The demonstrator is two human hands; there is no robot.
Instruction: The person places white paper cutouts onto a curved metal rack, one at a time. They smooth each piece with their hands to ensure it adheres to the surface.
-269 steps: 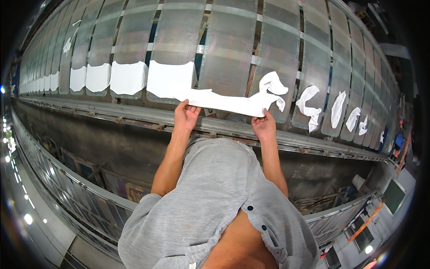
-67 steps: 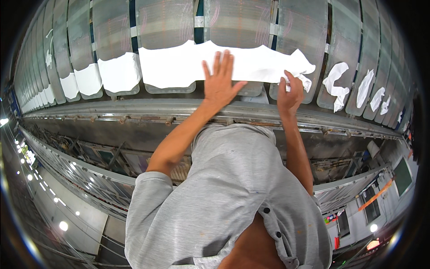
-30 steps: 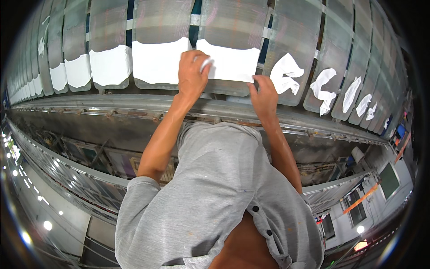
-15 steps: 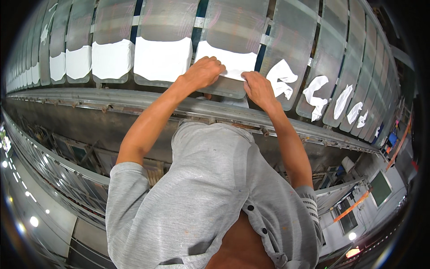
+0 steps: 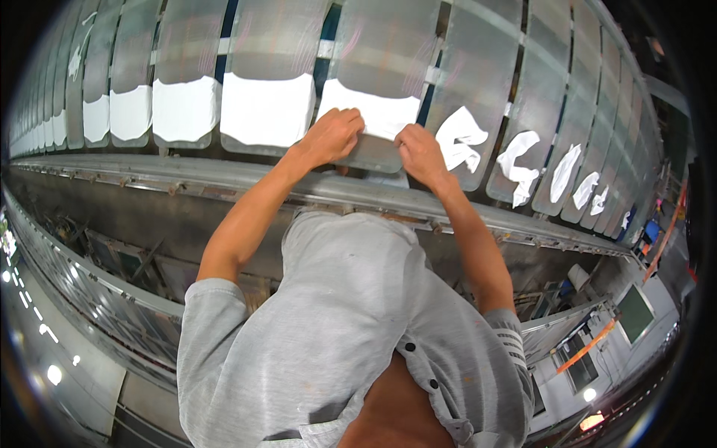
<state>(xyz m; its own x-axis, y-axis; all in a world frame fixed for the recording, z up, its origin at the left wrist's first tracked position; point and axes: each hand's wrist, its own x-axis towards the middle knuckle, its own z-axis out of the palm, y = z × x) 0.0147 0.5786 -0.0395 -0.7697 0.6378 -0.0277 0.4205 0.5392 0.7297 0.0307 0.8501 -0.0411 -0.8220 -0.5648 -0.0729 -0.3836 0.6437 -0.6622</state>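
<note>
Both hands, left hand (image 5: 332,136) and right hand (image 5: 420,153), pinch the white cloth (image 5: 377,113) against a grey panel (image 5: 382,82), apparently smoothing it flat; flattened cloths (image 5: 267,110) lie leftward.

— How do we have our arms?

— We have both stretched up and forward, bare from the short grey sleeves, elbows a little bent, forearms converging.

— And our hands?

— Our left hand (image 5: 334,134) is curled, knuckles up, fingers bent and pinched under. Our right hand (image 5: 420,153) sits just beside it, near but apart, fingers also curled in a pinch, wrist straight.
</note>
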